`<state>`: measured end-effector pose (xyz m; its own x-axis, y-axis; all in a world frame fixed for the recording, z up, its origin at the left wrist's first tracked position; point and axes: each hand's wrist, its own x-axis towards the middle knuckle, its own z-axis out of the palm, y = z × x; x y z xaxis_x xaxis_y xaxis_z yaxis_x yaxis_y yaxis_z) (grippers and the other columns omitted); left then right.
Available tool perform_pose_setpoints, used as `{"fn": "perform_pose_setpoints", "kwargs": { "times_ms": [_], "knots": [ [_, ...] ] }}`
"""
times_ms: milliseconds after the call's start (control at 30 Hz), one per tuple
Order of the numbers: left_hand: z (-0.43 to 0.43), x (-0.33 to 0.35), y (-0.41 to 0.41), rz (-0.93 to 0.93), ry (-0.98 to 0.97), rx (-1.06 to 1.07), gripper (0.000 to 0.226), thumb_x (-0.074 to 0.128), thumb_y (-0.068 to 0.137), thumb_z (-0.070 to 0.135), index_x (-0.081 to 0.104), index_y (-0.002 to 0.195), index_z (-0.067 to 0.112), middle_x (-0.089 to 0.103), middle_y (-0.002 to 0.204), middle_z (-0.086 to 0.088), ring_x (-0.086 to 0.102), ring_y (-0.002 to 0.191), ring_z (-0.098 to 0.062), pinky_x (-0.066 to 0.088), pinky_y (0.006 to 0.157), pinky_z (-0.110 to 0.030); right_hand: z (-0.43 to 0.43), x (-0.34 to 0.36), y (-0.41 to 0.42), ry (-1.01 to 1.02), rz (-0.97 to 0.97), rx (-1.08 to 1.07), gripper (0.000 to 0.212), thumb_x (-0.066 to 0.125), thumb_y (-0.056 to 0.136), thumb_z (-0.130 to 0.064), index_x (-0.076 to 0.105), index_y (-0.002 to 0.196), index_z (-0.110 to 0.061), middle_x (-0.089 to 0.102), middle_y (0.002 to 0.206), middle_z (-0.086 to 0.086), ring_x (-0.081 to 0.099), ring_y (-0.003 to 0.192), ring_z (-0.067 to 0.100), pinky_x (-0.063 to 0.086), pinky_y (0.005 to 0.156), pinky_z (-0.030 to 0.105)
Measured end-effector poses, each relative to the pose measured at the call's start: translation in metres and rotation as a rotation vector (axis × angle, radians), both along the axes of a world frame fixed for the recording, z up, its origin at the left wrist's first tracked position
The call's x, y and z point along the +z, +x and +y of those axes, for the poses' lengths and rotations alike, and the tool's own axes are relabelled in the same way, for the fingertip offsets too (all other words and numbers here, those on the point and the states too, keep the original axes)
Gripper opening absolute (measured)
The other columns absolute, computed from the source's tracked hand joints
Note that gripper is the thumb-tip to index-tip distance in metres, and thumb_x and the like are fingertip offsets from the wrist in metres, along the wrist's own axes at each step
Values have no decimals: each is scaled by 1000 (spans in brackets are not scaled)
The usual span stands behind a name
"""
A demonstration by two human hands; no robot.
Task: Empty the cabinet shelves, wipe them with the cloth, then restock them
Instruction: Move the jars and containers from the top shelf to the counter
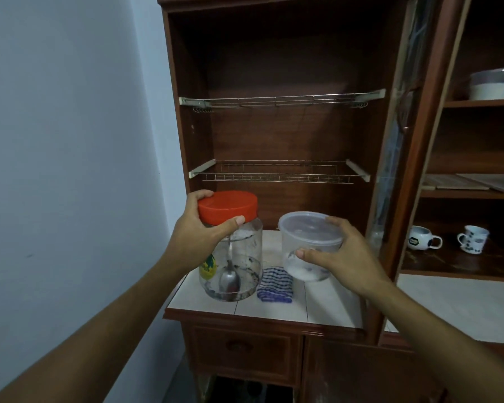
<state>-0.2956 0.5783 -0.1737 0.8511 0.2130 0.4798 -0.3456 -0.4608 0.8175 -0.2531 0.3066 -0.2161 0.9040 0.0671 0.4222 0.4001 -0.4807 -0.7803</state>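
Note:
My left hand (200,232) grips a clear jar (239,263) just under its red lid (227,207); a metal spoon stands inside it. My right hand (336,251) holds a round clear tub (306,257) with a translucent lid and some white powder at the bottom. Both containers are over the tiled counter (326,303) in front of the open cabinet. A blue-and-white striped cloth (275,283) lies folded on the counter between them. The two wire racks, upper (280,100) and lower (277,173), hold nothing.
The glass cabinet door (396,146) stands open on the right. The neighbouring shelves hold a bowl (492,84), flat boards (472,181) and two mugs (425,238). A bare wall is on the left, a drawer (239,344) below the counter.

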Motion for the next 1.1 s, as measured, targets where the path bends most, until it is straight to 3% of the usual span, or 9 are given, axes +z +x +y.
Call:
{"fn": "perform_pose_setpoints", "kwargs": {
  "times_ms": [167, 333, 467, 733, 867, 967, 1100],
  "knots": [
    [7, -8, 25, -14, 0, 2, 86, 73, 61, 56, 34, 133, 32, 45, 125, 6, 52, 111, -19, 51, 85, -28, 6, -8, 18, 14, -15, -6, 108, 84, 46, -67, 44, 138, -27, 51, 132, -8, 52, 118, 12, 49, 95, 33],
    [8, -14, 45, -29, -9, 18, 87, 73, 61, 56, 33, 134, 31, 44, 128, 6, 51, 113, -20, 52, 86, -30, 11, -12, 39, -27, -18, -24, 104, 86, 53, -59, 42, 141, -25, 50, 135, -6, 51, 120, 14, 45, 92, 27],
    [16, -22, 62, -32, -16, 18, 88, 73, 62, 54, 32, 136, 30, 43, 130, 5, 50, 115, -21, 52, 84, -29, 16, -15, 55, -42, 7, -24, 106, 84, 50, -66, 43, 140, -26, 52, 133, -9, 53, 117, 12, 49, 93, 31],
    [47, -36, 111, -3, -40, -20, 87, 73, 60, 57, 32, 133, 34, 43, 128, 8, 50, 113, -19, 50, 77, -23, 48, -34, 90, -24, 35, -37, 97, 89, 58, -49, 42, 140, -25, 47, 134, -7, 47, 120, 13, 47, 94, 30],
    [67, -41, 136, -7, -10, -69, 92, 73, 58, 59, 32, 136, 32, 42, 131, 8, 49, 114, -18, 48, 76, -19, 67, -42, 105, -15, 48, -62, 100, 88, 54, -56, 43, 139, -28, 46, 134, -11, 47, 121, 12, 49, 98, 37],
    [82, -47, 152, 10, -23, -111, 92, 73, 56, 62, 32, 134, 34, 43, 130, 9, 50, 114, -18, 49, 78, -21, 79, -44, 114, -7, 56, -80, 105, 83, 47, -63, 43, 138, -28, 47, 132, -12, 48, 119, 11, 49, 97, 35],
    [93, -54, 169, 12, -49, -141, 90, 74, 57, 59, 33, 133, 34, 44, 128, 10, 51, 112, -16, 50, 79, -21, 92, -51, 125, 28, 57, -84, 88, 89, 57, -45, 45, 132, -30, 48, 129, -11, 48, 117, 11, 47, 96, 32]
  ]
}}
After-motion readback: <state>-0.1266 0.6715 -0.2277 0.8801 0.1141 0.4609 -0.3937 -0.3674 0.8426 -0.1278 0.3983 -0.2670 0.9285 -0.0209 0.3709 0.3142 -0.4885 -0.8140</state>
